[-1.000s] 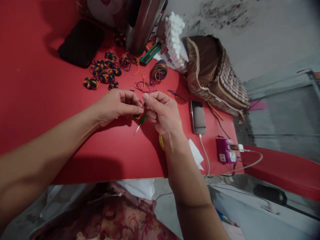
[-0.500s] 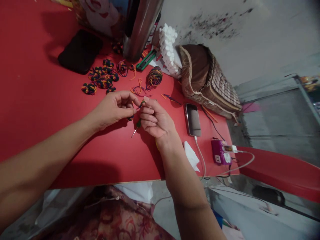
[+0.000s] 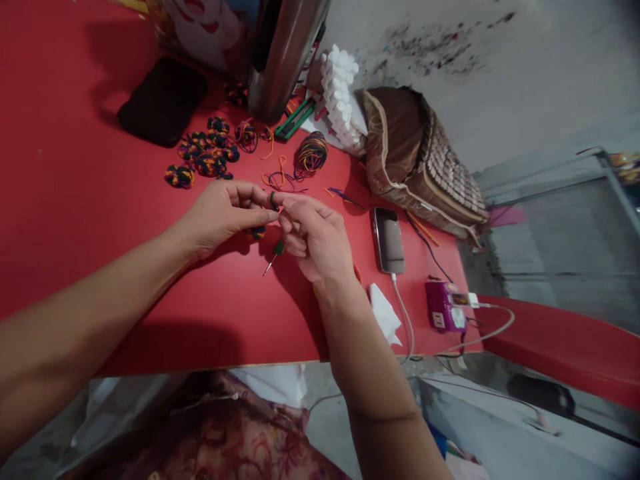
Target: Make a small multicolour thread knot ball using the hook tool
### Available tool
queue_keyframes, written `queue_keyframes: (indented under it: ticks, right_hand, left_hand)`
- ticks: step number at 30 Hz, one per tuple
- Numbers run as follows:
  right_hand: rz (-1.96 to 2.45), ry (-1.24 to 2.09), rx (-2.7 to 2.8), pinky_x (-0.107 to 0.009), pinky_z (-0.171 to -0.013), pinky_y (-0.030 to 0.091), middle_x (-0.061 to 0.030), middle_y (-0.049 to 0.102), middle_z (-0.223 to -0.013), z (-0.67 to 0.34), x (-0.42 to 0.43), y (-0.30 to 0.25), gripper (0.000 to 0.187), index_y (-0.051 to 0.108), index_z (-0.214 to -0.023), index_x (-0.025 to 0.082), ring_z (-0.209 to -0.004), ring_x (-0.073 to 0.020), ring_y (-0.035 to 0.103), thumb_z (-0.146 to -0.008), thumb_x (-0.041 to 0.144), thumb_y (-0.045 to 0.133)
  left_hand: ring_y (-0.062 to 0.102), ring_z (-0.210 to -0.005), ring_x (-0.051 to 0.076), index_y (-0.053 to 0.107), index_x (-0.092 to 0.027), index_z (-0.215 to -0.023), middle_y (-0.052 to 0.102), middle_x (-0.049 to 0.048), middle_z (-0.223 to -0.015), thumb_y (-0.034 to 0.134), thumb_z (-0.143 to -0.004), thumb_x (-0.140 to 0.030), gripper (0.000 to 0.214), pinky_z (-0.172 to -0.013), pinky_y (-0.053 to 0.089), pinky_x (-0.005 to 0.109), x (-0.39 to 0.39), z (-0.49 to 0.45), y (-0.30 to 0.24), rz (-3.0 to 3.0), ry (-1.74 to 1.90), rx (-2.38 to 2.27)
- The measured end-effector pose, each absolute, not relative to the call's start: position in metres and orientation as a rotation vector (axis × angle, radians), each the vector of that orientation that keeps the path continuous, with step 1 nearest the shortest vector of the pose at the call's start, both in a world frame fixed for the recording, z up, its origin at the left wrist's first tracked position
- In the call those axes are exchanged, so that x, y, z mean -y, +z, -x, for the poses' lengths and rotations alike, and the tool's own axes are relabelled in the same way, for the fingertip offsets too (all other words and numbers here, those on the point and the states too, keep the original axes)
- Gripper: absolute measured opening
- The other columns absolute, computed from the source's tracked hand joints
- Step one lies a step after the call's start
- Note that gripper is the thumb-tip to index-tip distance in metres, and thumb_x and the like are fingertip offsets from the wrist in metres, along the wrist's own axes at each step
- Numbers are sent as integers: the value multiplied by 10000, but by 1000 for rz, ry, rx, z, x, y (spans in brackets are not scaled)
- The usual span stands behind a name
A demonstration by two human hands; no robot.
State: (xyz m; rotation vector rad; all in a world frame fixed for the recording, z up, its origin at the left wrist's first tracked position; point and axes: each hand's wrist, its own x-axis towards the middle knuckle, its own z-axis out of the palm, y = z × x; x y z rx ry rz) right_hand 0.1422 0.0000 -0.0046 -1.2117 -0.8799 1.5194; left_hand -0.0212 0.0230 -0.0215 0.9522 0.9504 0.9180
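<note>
Over a red table (image 3: 75, 200), my left hand (image 3: 225, 213) and my right hand (image 3: 313, 233) meet fingertip to fingertip. Both pinch a dark strand of multicoloured yarn (image 3: 273, 200) between thumb and fingers. A small crocheted piece (image 3: 257, 232) hangs under my left fingers. A green-handled crochet hook (image 3: 273, 255) sticks out below my right hand, its metal tip pointing down-left just above the table; whether it lies on the table or rests in my fingers is unclear.
Several small crocheted pieces (image 3: 205, 150) and a yarn ball (image 3: 311, 152) lie behind the hands. A black pouch (image 3: 163, 100), a steel flask (image 3: 283, 53), a brown bag (image 3: 415, 153), a charging phone (image 3: 387, 239) and a purple adapter (image 3: 443, 305) sit around.
My hands stayed together and shifted slightly; the fingers re-pinched the yarn higher up, and the view drifted a little.
</note>
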Motion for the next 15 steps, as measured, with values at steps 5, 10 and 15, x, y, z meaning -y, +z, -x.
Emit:
queue_keyframes:
  ticks: [5,10,15]
  right_hand:
    - [1261,1183,1185,-241,-486,351,40,628,-701,-142,3,-12,105,809,-958,258,-516,-79,394,-920,267,711]
    - [1275,657,1742,-316,-716,548,-37,751,-1088,-150,0,-25,207,759,-1092,277,-751,-141,607,-948,184,643]
    - [1256,303,1977,-333,-778,581,-62,749,-1088,-156,-3,-27,146,677,-1035,253,-870,-181,669,-968,135,623]
  left_hand:
    - [610,-483,96,736,-162,-731,662,-25,-612,895,-684,-115,172,-440,482,188,-23,20,-17,-883,950,-966]
    - [587,-457,101,742,-164,-742,662,-22,-598,889,-679,-144,161,-407,455,197,-24,22,-16,-829,953,-966]
    - [622,-482,111,734,-153,-719,685,3,-617,883,-650,-125,167,-432,493,195,-28,25,-17,-854,887,-916]
